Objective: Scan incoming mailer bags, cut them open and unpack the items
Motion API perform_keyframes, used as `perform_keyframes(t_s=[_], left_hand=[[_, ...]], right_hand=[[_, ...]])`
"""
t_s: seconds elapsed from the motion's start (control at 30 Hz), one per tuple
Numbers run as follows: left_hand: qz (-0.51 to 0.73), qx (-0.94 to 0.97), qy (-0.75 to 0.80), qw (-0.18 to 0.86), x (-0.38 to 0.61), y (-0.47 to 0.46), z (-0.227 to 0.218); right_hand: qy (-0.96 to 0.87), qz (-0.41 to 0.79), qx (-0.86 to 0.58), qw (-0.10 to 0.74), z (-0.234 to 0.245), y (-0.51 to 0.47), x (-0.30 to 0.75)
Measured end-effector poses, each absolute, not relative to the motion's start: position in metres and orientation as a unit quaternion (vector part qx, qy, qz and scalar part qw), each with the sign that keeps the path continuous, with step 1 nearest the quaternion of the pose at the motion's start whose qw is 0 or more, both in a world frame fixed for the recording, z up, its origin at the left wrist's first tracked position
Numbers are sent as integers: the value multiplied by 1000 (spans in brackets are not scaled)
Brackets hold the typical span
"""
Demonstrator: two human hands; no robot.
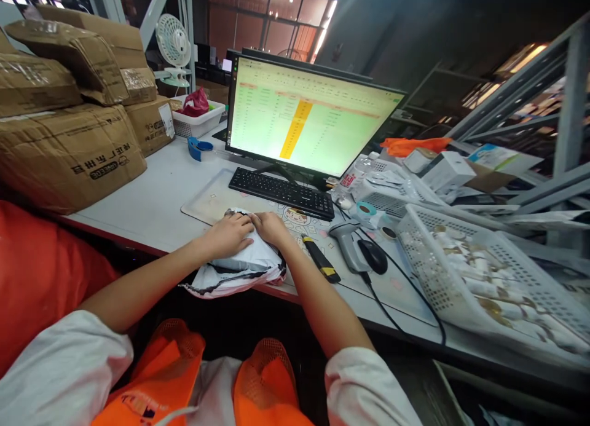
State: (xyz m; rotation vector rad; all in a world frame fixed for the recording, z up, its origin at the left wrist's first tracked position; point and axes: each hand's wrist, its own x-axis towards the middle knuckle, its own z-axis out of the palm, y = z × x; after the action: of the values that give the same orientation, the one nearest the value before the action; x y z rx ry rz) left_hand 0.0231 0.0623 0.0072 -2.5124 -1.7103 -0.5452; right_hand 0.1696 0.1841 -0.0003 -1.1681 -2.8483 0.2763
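A white plastic mailer bag [244, 267] with a dark lining lies at the near edge of the grey desk [152, 198], in front of the black keyboard [281, 192]. My left hand [229, 234] rests palm-down on top of the bag, fingers curled onto it. Beside it, my right hand [271, 226] presses on the bag's far end, fingers bent over the edge. The two hands touch each other at the fingertips. What is inside the bag is hidden.
A lit monitor [308, 115] shows a spreadsheet. Right of the bag lie a yellow-black utility knife [321, 259], a barcode scanner [348, 244], a mouse [373, 256] and a white basket [483, 272] of small packets. Cardboard boxes [69, 149] stack at the left.
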Motion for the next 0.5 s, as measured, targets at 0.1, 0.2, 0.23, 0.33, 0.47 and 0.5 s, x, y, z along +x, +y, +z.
perform_keyframes(t_s=[0.1,0.2,0.23,0.33,0.47,0.5], left_hand=[[-174,-816,-546,73,30,77,-6],[-191,-819,-535,78,30,75,-9],[-200,-823,-527,68,28,74,-9],[-244,-831,-499,36,22,72,-11],[-302,-815,-494,23,19,69,-14],[-304,-816,-491,17,20,68,-14]], right_hand=[[-919,84,-383,27,0,185,170],[-922,92,-375,31,1,185,172],[-924,102,-367,32,2,186,174],[-937,140,-319,37,5,186,179],[-951,135,-278,24,6,183,181],[-949,123,-290,16,6,182,179]])
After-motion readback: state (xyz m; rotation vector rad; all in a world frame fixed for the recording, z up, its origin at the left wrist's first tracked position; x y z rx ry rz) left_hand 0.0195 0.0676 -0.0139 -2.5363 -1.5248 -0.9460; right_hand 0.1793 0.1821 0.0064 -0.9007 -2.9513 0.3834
